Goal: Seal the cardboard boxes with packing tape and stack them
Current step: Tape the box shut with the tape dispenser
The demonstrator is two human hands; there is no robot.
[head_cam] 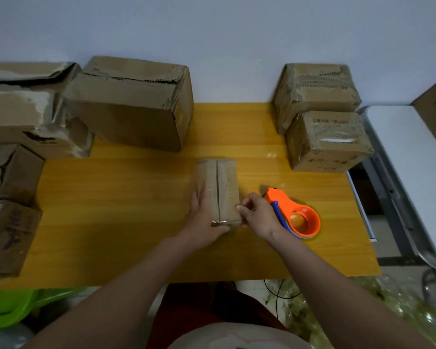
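Left hand (204,217) flat on small box (218,187); right hand (256,215) grip pinching near-edge tape; dispenser (293,214) just right.

Left hand (204,217) presses the small box (218,190); right hand (256,216) pinches tape at its corner.

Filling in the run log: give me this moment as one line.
stage: sealing | left hand: flat on small box | right hand: pinching box's near right edge | tape dispenser: on table, unheld

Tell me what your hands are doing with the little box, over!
Left hand flat on small box. Right hand pinching tape at its near edge. Seam still open. Orange dispenser beside, nothing blocking.
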